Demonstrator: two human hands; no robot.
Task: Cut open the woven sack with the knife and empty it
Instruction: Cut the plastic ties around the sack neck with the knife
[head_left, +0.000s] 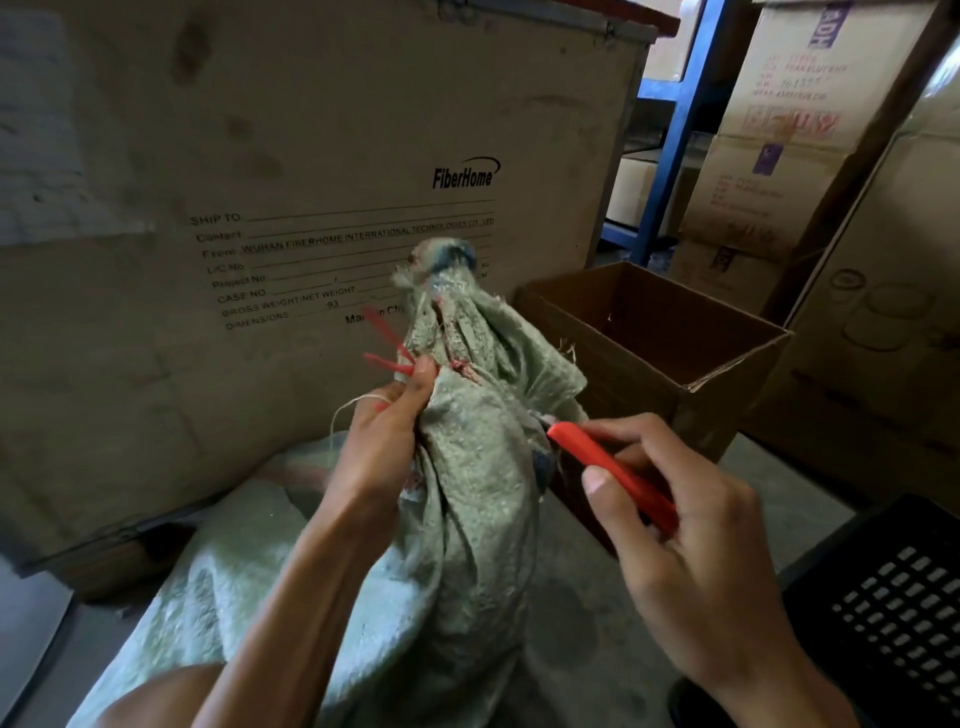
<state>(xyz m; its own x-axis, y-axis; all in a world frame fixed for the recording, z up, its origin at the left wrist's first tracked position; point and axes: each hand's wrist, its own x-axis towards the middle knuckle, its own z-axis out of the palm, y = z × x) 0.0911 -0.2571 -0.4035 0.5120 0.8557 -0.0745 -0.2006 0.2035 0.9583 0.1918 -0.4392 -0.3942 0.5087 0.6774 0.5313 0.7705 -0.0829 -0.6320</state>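
The crate (311, 208) read "FiberHome". The left hand (384, 431) gripped the sack (467, 467) neck; the right hand (670, 504) clasped the knife (608, 467), blade hidden.

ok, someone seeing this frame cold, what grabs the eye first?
The pale green sack at centre, its tied neck pulled up by the left hand near a red tie. Next the red knife in the right hand, tip against the sack's right side. Behind them, the big FiberHome crate fills the left, and an open cardboard box sits to the right.
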